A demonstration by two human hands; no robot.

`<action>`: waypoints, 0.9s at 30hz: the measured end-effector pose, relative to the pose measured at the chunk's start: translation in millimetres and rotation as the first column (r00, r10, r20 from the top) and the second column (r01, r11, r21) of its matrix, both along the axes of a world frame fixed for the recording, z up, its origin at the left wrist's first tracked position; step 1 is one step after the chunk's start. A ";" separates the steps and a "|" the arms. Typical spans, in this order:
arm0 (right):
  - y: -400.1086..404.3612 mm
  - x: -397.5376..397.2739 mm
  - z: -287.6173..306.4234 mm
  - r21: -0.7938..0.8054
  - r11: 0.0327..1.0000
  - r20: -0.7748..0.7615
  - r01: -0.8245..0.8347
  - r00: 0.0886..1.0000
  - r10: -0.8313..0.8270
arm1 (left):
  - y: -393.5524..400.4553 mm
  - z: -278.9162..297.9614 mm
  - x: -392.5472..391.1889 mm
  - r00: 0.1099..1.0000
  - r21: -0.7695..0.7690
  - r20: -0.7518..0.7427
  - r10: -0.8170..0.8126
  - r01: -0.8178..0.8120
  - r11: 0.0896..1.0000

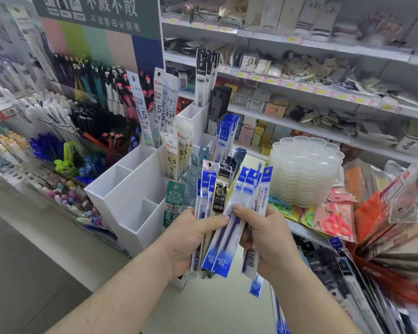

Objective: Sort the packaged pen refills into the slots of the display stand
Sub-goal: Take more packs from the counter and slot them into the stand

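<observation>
Both my hands hold a fanned bunch of packaged pen refills (223,227) in front of the white display stand (130,189). My left hand (191,235) grips the left part of the bunch, which includes blue packs and one black pack (219,191). My right hand (268,237) grips the right part, its thumb pressing on a blue pack (245,189). The stand has several slots. Some near ones are empty. Others hold upright refill packs, such as a green one (173,203) and white ones (171,155).
Pens (101,92) fill racks to the left of the stand. A stack of clear plastic trays (304,169) sits to the right, with packaged scissors (336,222) beside it. More refill packs (343,276) lie at the lower right. Shelves of goods run behind.
</observation>
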State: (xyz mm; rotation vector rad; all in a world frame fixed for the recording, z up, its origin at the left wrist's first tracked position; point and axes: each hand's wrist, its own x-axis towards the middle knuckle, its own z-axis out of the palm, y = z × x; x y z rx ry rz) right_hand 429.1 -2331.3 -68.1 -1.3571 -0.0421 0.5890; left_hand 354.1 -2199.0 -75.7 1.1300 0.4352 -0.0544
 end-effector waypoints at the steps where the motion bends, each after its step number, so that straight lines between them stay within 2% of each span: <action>1: -1.0 0.1 -0.9 0.006 1.000 0.001 -0.004 1.000 0.004 | 0.1 0.0 -0.2 1.000 0.012 -0.001 0.006 -0.006 1.000; 8: -9.7 -0.9 -0.5 0.076 0.991 0.025 -0.111 0.994 0.109 | 0.5 0.5 0.0 0.993 0.164 0.032 0.111 -0.115 0.980; 12: -6.2 -1.8 1.7 0.047 0.996 0.061 -0.070 0.996 0.067 | -1.7 1.7 -1.3 0.996 0.134 0.080 0.040 -0.051 0.990; 14: -3.0 -3.5 2.8 0.026 0.998 0.068 -0.054 0.996 0.052 | -1.7 0.4 -2.4 0.996 0.167 0.084 0.022 -0.036 0.985; 18: -0.5 -5.0 5.6 -0.043 0.999 -0.043 0.009 0.999 -0.011 | 0.7 -0.8 -4.7 0.996 0.209 0.060 0.067 -0.079 0.975; 21: -4.6 -4.3 8.8 0.023 0.999 -0.141 0.045 0.989 -0.041 | 2.7 -3.0 -5.1 0.991 0.214 0.062 0.116 -0.127 0.969; 24: -3.9 -9.5 16.4 0.091 0.995 -0.155 0.033 0.988 -0.019 | -1.0 -5.4 -4.5 0.987 0.227 0.101 0.125 -0.145 0.963; 27: 1.5 -14.6 16.9 0.183 0.983 -0.192 0.013 0.981 0.023 | -7.2 -6.7 -3.5 0.980 0.168 0.145 0.135 -0.159 0.973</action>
